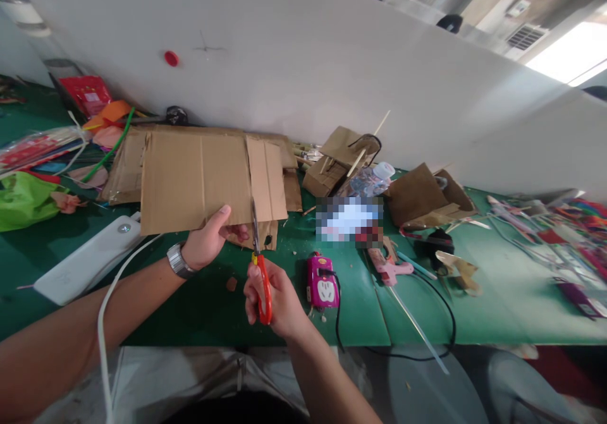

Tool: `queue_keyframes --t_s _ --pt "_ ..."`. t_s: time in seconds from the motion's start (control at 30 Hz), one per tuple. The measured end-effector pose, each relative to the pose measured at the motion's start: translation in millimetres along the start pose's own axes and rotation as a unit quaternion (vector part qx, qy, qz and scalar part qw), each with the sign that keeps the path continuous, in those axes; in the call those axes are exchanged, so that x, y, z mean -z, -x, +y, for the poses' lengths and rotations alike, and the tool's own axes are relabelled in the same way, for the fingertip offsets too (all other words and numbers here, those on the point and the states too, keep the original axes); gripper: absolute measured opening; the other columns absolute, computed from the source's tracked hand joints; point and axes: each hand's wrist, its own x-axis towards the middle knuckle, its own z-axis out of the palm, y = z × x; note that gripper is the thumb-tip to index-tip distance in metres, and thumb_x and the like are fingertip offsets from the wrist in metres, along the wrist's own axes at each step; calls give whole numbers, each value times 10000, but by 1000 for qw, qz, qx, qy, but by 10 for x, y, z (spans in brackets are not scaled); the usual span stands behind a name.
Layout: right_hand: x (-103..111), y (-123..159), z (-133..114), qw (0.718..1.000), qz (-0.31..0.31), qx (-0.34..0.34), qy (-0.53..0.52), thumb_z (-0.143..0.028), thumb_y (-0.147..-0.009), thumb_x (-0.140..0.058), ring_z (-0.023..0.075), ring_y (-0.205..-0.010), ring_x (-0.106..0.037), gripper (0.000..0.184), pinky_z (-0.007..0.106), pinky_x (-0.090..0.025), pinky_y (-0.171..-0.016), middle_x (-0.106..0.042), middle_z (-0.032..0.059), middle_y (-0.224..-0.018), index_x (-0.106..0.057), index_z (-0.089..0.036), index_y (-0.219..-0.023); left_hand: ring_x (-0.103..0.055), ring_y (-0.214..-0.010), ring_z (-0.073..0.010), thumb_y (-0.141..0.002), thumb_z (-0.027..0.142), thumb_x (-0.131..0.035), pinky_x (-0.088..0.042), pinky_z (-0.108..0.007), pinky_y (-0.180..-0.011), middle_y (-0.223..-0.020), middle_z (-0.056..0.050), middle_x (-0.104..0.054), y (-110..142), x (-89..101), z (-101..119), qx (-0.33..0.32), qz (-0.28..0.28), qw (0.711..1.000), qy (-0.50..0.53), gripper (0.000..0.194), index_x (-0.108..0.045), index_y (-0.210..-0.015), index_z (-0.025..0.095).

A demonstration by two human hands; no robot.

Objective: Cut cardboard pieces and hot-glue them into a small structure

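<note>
My left hand grips the lower edge of a large brown cardboard sheet, thumb on top, holding it up over the green table. My right hand is closed around the orange handles of a pair of scissors. The metal blades point up and enter the cardboard's lower edge, just right of my left hand. A metal watch sits on my left wrist.
More cardboard pieces and a paper bag with sticks lie behind. A pink power strip, pink glue gun with black cable, a white device with white cord, and a green bag surround the work spot. A white wall stands behind.
</note>
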Motion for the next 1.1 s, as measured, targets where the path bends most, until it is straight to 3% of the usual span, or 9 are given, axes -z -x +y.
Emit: queue_keyframes --t_s 0.43,0.67,0.87,1.1 --pt "10 -16 4 999 15 -21 19 -765 -843 -699 103 -351 -573 581 151 -335 -295 -548 -84 -541 -521 -212 -857 -695 -597 -206 -797 574 -757 -574 -321 -588 -636 -47 -711 6 1 10 4 -13 1000 -12 417 -727 -792 158" --pt "68 -42 -42 999 31 -6 -42 -733 -778 -789 74 -427 -559 590 181 -375 -409 -587 -61 -667 -560 -196 -872 -733 -665 -254 -792 691 -707 -632 -384 -693 -639 -69 -711 88 -4 1 46 -82 991 -93 514 -716 -697 186" --pt "73 -67 -107 999 25 -15 -42 -737 -799 -767 75 -416 -543 585 187 -364 -404 -584 -58 -660 -585 -192 -910 -748 -721 -283 -794 654 -710 -632 -395 -711 -646 -91 -712 98 -2 -26 51 -68 993 -86 464 -717 -679 204" --pt "14 -77 -149 999 35 -10 28 -825 -795 -692 93 -351 -530 636 178 -360 -331 -556 -78 -548 -524 -215 -856 -752 -742 -284 -801 637 -700 -631 -381 -703 -634 -94 -717 76 1 -7 57 -69 993 -82 464 -701 -634 204"
